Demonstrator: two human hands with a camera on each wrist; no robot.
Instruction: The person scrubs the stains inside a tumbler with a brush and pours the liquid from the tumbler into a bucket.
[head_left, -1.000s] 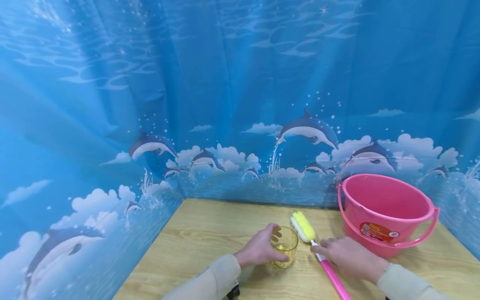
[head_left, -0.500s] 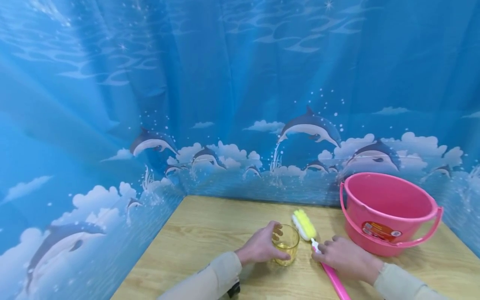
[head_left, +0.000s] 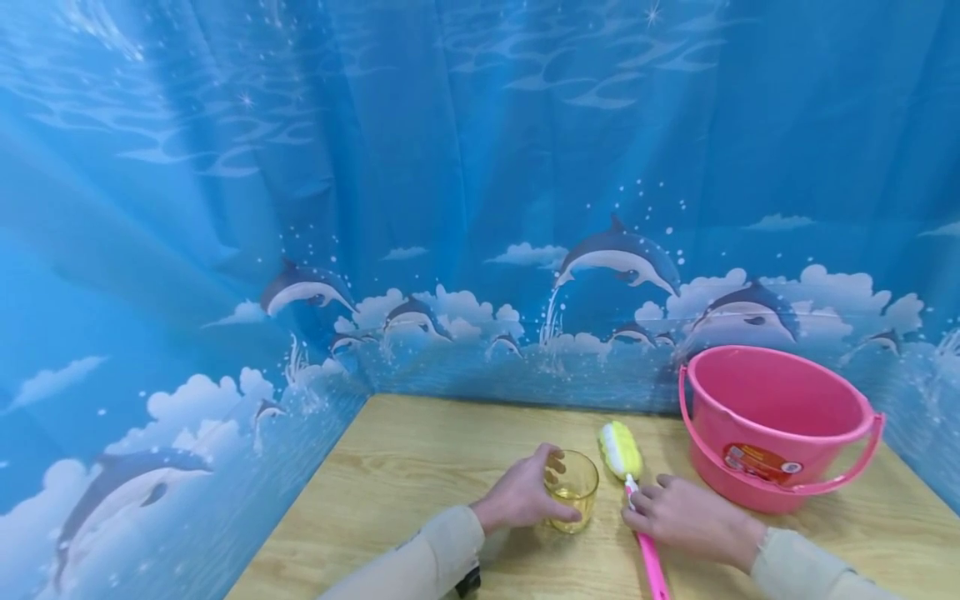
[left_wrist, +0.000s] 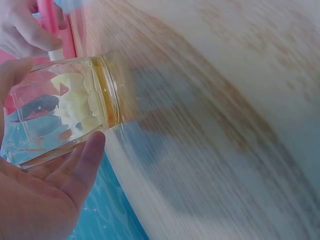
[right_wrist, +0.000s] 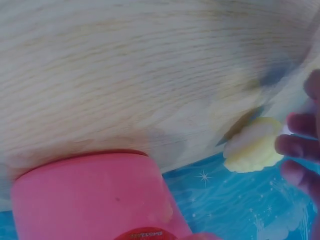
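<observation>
In the head view my left hand [head_left: 517, 496] holds a clear yellow-tinted glass cup [head_left: 576, 483], thumb on the near side and fingers behind it. The cup stands upright on the table; the left wrist view shows its base [left_wrist: 107, 92] at the wood. To its right, my right hand [head_left: 690, 517] pinches a sponge bottle brush [head_left: 621, 450] by its white and pink neck. The brush has a yellow and white sponge head pointing away from me, and its pink handle [head_left: 651, 567] runs toward me. In the right wrist view the fingers [right_wrist: 295, 147] lie at the sponge head's end.
A pink bucket [head_left: 712, 429] with a red label and a lowered handle stands at the right, just beyond my right hand. The wood-grain table [head_left: 390, 475] ends against a blue dolphin-print curtain [head_left: 480, 208] at the back and left.
My right hand has gone from touching the brush's neck to pinching it. The brush has rolled and swung, its head to the right and its handle end to the left. The left hand keeps its place.
</observation>
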